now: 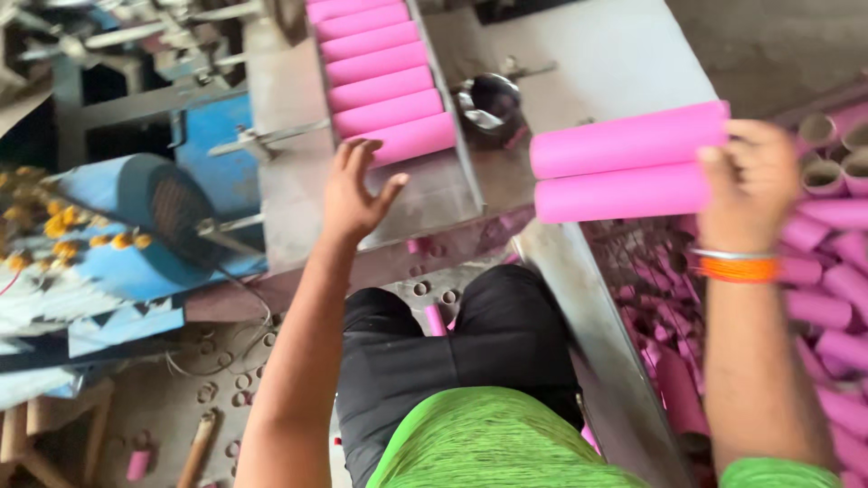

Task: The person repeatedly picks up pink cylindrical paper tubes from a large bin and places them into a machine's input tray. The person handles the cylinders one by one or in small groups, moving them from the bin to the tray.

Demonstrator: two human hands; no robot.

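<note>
Down low, a heap of pink tubes (832, 298) fills the bin on the right. Above it, the right hand (755, 185) is wrapped tight around the ends of two pink tubes (624, 167), held side by side. The left hand (355, 194) is spread wide, fingers just touching the nearest tube (411, 140). More tubes (371, 54) sit in a row up the metal tray (434, 194).

No packages, labels, signs or screens in view.
</note>
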